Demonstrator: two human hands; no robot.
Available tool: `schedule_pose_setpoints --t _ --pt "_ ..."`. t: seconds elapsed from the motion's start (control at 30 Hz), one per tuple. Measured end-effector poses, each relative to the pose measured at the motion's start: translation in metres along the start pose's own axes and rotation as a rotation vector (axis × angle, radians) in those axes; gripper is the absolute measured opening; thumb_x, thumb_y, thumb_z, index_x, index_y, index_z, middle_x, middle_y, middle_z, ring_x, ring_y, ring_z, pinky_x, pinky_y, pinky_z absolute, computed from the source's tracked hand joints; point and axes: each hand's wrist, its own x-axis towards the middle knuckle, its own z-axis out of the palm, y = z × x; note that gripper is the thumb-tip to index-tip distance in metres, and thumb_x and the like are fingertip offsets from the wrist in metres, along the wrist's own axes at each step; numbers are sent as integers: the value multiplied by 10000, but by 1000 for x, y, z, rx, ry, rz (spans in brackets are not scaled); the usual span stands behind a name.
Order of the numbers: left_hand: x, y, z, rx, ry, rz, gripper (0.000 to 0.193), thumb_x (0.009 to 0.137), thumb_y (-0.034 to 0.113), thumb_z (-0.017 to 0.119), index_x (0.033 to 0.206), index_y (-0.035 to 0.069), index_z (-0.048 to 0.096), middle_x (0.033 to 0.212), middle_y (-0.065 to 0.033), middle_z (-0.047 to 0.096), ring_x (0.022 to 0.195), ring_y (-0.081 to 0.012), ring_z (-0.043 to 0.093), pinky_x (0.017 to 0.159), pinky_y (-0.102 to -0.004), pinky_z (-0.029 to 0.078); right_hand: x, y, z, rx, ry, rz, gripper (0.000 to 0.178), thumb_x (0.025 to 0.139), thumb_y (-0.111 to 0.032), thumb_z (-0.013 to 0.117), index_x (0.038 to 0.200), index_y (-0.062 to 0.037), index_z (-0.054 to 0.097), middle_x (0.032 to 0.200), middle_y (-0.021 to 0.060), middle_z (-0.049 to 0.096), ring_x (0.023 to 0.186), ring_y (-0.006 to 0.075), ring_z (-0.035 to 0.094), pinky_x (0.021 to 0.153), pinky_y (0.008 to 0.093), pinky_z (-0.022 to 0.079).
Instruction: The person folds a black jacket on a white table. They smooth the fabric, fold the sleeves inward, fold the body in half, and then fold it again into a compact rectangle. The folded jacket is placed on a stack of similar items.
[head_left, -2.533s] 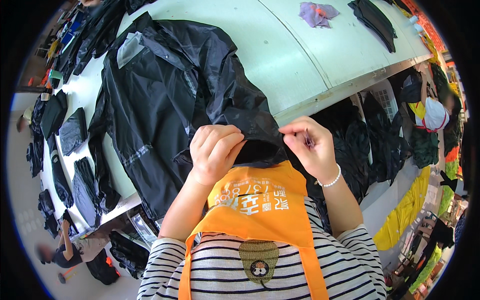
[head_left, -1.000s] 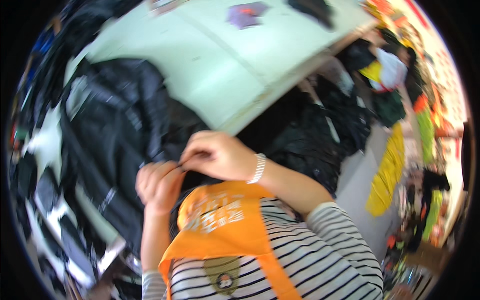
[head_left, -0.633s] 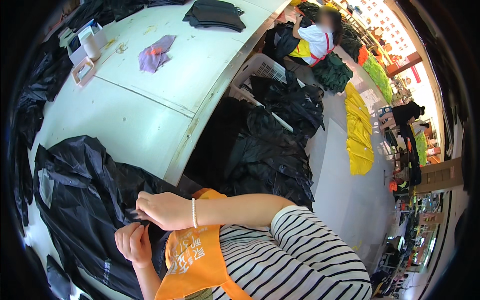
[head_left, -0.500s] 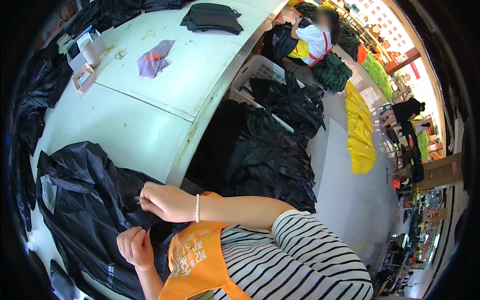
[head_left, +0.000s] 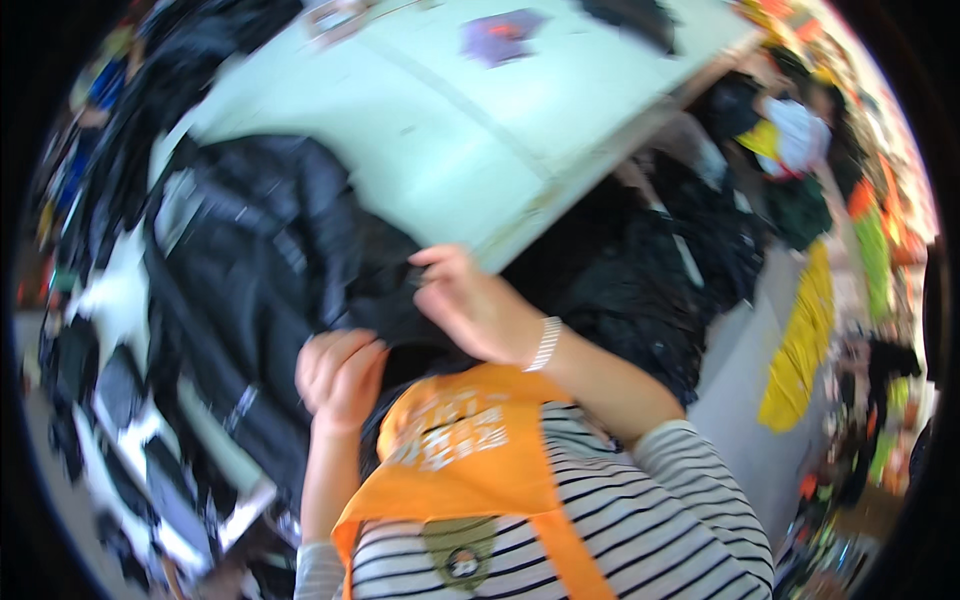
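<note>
A thin, slightly shiny black garment [head_left: 270, 290] lies crumpled over the near part of the table, its close edge drawn up against my orange apron. My left hand [head_left: 342, 375] is closed on that edge, fingers curled over the fabric. Just right of it and a little farther off, my right hand [head_left: 470, 305] is held over the garment with its fingers bent together. Something small and dark shows at its fingertips, too blurred to name. A pale patch [head_left: 180, 205] shows on the garment's far left part.
The pale table [head_left: 430, 130] carries a purple cloth [head_left: 500, 35] and dark folded fabric [head_left: 635, 20] at the back. Right of its edge lies a heap of black fabric [head_left: 610, 290]. Yellow fabric [head_left: 800, 345] lies on the floor. A person [head_left: 800, 135] is at the far right.
The view has swung, so table and garment sit farther right and hands appear farther right. My right hand has lifted somewhat away from my left, which keeps its grip.
</note>
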Motion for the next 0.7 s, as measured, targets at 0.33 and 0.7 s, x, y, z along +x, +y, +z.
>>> schedule_pose_setpoints --t 0.33,0.7 --pt "-5 -3 -13 27 25 72 293 601 5 780 850 69 640 822 -67 613 712 -219 576 628 -299 473 0 -21 -5 134 -324 129 188 872 -72 645 1016 11 558 912 65 597 802 107 584 731 232 488" --pt "-4 -6 -8 62 75 120 262 608 100 652 865 54 649 848 -54 604 720 -188 574 622 -297 455 11 -30 1 67 -360 74 128 845 -32 663 935 26 593 845 60 590 702 89 567 644 224 477"
